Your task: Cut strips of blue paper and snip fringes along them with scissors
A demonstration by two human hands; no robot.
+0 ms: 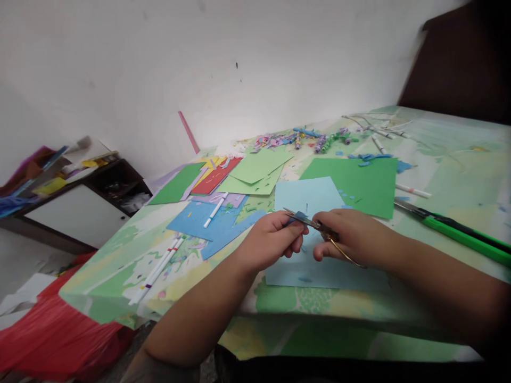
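My right hand point(345, 234) is closed around a pair of scissors point(313, 223), its blades pointing left. Between the blades and my left fingers is a small blue piece of foam or paper point(300, 216). My left hand point(275, 238) pinches that piece. Both hands are above a light blue sheet point(305, 191) that lies near the table's front edge, with small blue scraps on it. A green sheet point(371, 183) lies partly under the light blue one.
A green utility knife point(459, 231) lies at the right. White markers point(159, 268), a blue sheet point(191, 215), light green sheets point(259, 167) and a red sheet point(217, 175) spread leftward. Colourful scraps point(275, 140) sit along the wall. A low cabinet point(75, 213) stands left.
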